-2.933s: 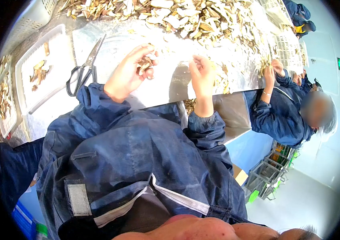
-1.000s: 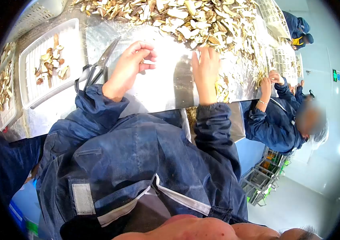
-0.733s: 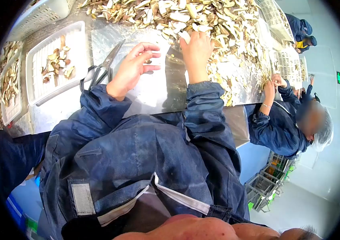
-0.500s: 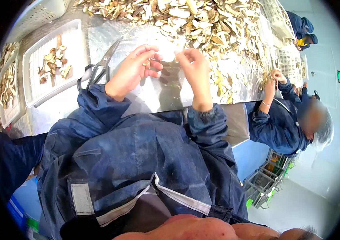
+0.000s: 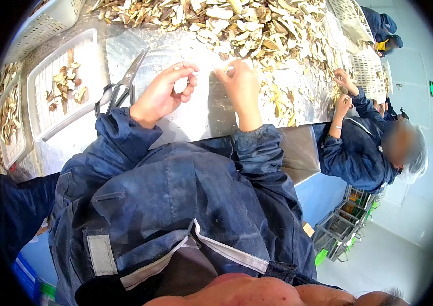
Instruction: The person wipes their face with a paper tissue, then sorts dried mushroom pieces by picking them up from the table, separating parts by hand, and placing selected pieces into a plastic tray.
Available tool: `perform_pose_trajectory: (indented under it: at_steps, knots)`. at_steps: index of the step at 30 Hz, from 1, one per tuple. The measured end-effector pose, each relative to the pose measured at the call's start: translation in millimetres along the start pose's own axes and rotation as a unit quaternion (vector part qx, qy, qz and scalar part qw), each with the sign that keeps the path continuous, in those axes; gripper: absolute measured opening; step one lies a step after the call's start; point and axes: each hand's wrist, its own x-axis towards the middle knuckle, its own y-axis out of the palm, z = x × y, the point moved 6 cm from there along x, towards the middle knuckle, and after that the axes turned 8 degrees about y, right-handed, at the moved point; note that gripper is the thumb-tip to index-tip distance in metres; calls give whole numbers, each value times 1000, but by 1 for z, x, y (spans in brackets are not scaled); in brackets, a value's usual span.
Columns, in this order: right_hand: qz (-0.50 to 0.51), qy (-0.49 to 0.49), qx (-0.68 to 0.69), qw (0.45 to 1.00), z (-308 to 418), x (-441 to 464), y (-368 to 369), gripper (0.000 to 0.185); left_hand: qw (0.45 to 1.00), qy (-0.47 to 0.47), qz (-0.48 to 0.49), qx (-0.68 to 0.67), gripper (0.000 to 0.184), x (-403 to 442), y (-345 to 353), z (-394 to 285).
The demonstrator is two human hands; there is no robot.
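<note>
Over the bright metal table (image 5: pixel 175 125), my left hand (image 5: pixel 164 94) is turned palm up with its fingers curled inward; what they hold, if anything, is lost in glare. My right hand (image 5: pixel 242 86) is just to its right, below the heap of sliced mushrooms (image 5: pixel 257 30). Its thumb and forefinger are pinched together, and anything between them is too small to name. Black-handled scissors (image 5: pixel 124 84) lie left of my left hand, blades pointing away. Further left, a white tray (image 5: pixel 35 102) holds several mushroom pieces (image 5: pixel 65 81).
Another tray of slices (image 5: pixel 11 115) is at the far left, below a white basket (image 5: pixel 56 20). More baskets (image 5: pixel 369 76) stand at the right. A co-worker (image 5: pixel 364 148) in blue has both hands over the table's right part. Metal racks (image 5: pixel 341 219) stand on the floor.
My right hand reached up to the heap and came back beside my left hand. My left fingers have curled in more. The tray holds more pieces than at first. The co-worker's hands have moved apart.
</note>
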Motion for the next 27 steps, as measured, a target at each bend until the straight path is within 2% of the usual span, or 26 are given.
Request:
perform_pose_trajectory:
  at_steps: [2, 6, 8, 11, 12, 14, 15, 18, 19, 22, 25, 27]
  knots:
    - [25, 1, 15, 1000, 0, -2, 4, 36, 1000, 16, -5, 21, 22, 0, 1, -2]
    - [62, 23, 185, 981, -12, -1, 10, 37, 999, 32, 4, 44, 25, 3, 2, -3]
    - [104, 47, 323, 940, -11, -2, 10, 37, 999, 27, -9, 44, 27, -1, 10, -6]
    - [202, -5, 467, 861, 26, -15, -2, 34, 1000, -6, 7, -14, 30, -1, 12, 1]
    - [163, 6, 391, 906, 24, -10, -5, 33, 999, -19, 19, -44, 30, 0, 14, 3]
    - [82, 27, 229, 970, 19, 5, -10, 31, 1000, -9, 19, -14, 31, -3, 19, -3]
    - [13, 7, 163, 986, 13, 15, -9, 26, 1000, -1, 27, -8, 30, -2, 12, -2]
    - [-63, -50, 8, 997, 8, 25, 3, 20, 999, -2, 37, -24, 26, 1, 1, 1]
    - [-63, -73, 10, 995, 9, 25, 6, 21, 999, -4, 43, -32, 25, 2, -3, 1]
    - [-53, -62, -1, 997, 6, 17, 11, 19, 999, 21, 25, -23, 26, 2, -5, -1]
    - [18, 14, 95, 995, 6, 9, 4, 18, 999, 37, -24, -3, 28, 0, 3, -5]
    - [116, 46, 254, 959, 12, 3, 1, 19, 999, 37, -31, -19, 28, -1, 5, -6]
